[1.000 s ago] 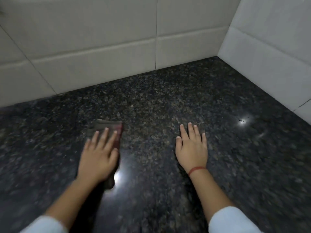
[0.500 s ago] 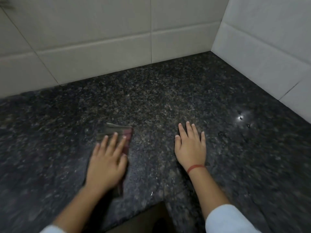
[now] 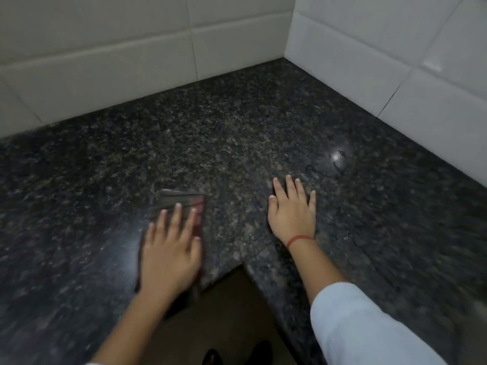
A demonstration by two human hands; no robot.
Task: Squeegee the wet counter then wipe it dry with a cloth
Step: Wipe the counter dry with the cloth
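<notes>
1. Counter (image 3: pixel 237 133) fills the view: dark speckled stone in a tiled corner, and more of its front inner corner edge shows than a second ago, with floor and shoe tips now visible below; that reads as the head drawing back and tilting down, not the counter changing

2. Wall tiles (image 3: pixel 105 48) sit higher and larger in view than before, which fits the same camera shift

3. Left hand (image 3: pixel 168 256) lies flat and open, fingers spread, pressing the cloth to the stone near the front edge; against the right hand it has come slightly nearer the edge over the last second, so I judge a wiping stroke is under way

4. Right hand (image 3: pixel 292 214) rests open and flat on bare stone, holding nothing, in much the same spot as before, bracing

5. Cloth (image 3: pixel 181 204), folded, dark with a reddish edge, is pinned under the left palm, its far end showing past the fingers

6. Droplets (image 3: pixel 337 159) glint near the right wall, well apart from the cloth; that patch likely needs drying yet, and no squeegee is in sight
</notes>
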